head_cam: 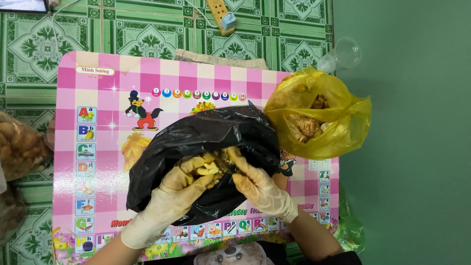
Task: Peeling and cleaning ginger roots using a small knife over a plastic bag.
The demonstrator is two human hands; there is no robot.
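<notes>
Gloved fingers (235, 158) inside black bag (206, 132)

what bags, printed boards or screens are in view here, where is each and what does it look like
Black plastic bag: centre of the board, crumpled, both gloved hands at its mouth.
Yellow plastic bag: right of the black one, open, brownish pieces inside.
Printed board: under the bags, pink-and-white checks, cartoon pictures.
Screen: top left corner, dark-framed, mostly cut off.

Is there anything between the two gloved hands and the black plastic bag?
Nothing visible. The left hand and the right hand already touch the black bag at its open mouth, fingers among the yellowish pieces inside.
</notes>
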